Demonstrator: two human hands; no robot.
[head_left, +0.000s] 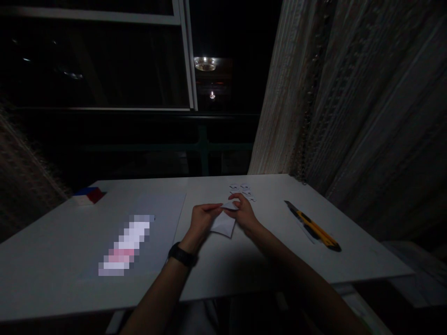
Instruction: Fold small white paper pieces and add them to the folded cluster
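Observation:
A small white sheet of paper [223,225] is held over the middle of the white table. My left hand [203,217], with a dark watch on its wrist, pinches the paper's upper left part between closed fingers. Closed on the upper right part of the same sheet is my right hand [245,213]. The sheet's top bends between the hands, and its lower part hangs toward me. Just beyond my right hand lie several small white paper pieces [234,186] with dark marks.
On the table [265,274], a yellow and black utility knife [314,229] lies at right, blade pointing away. A large pale sheet [167,218] with a blurred-out patch is at left. A puzzle cube [89,196] sits farther left. Curtains [279,93] hang beside the window.

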